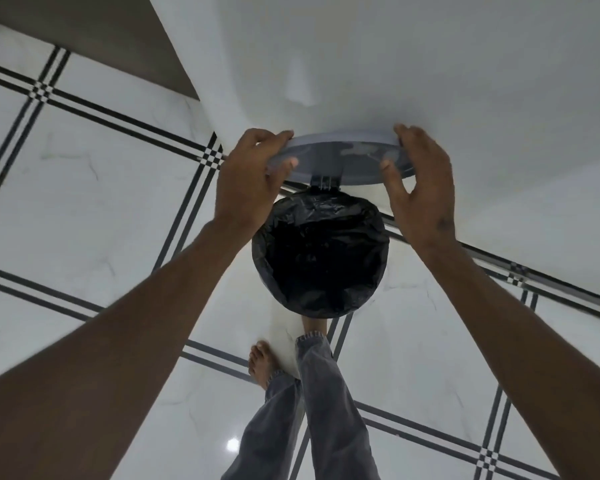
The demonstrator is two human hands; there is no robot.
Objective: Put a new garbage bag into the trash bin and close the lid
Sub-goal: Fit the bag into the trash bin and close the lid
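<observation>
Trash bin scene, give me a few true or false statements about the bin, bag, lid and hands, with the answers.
1. A black garbage bag lines the trash bin. True.
2. The lid is shut flat over the bin. False: it stands raised, and the bag's opening shows.
3. Both the left hand and right hand hold the lid's edges. True.
4. The bin stands on carpet. False: it stands on a white tiled floor.

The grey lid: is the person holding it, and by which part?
Yes. Both hands hold the raised lid by its rim: left hand on its left edge, right hand on its right edge, above the bag-lined trash bin.
</observation>
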